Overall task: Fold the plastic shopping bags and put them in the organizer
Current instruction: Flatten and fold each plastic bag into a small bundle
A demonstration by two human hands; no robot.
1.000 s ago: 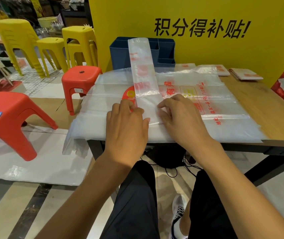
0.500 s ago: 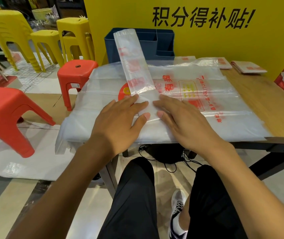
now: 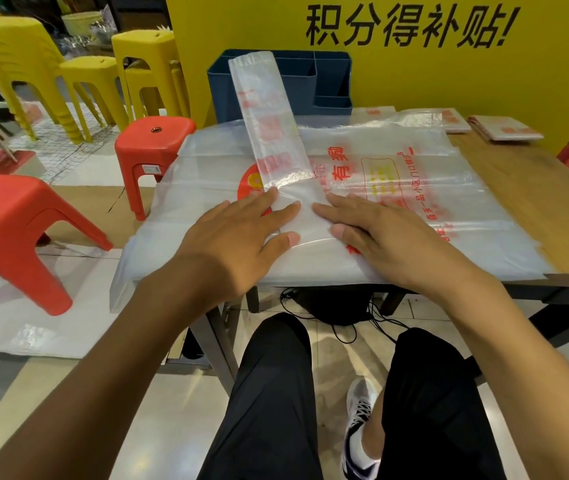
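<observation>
Blue organizer [image 3: 310, 81] behind folded bag strip [image 3: 269, 133], red stool [image 3: 153, 147] left of table [image 3: 532, 188]

A stack of flat bags [image 3: 397, 209] covers the near part of the table [image 3: 532, 199], its left edge hanging off the side, and a folded strip [image 3: 269, 133] lies on top, reaching back toward the organizer [image 3: 310, 84] at the rear. Both hands, the left hand [image 3: 238, 237] and the right hand [image 3: 383, 233], rest on the strip's near end. Folded bags [image 3: 504, 128] sit at the far right, stools [image 3: 155, 147] to the table's left.

2 red stools [image 3: 153, 147], 3 yellow stools [image 3: 148, 60], 1 organizer [image 3: 283, 88].
</observation>
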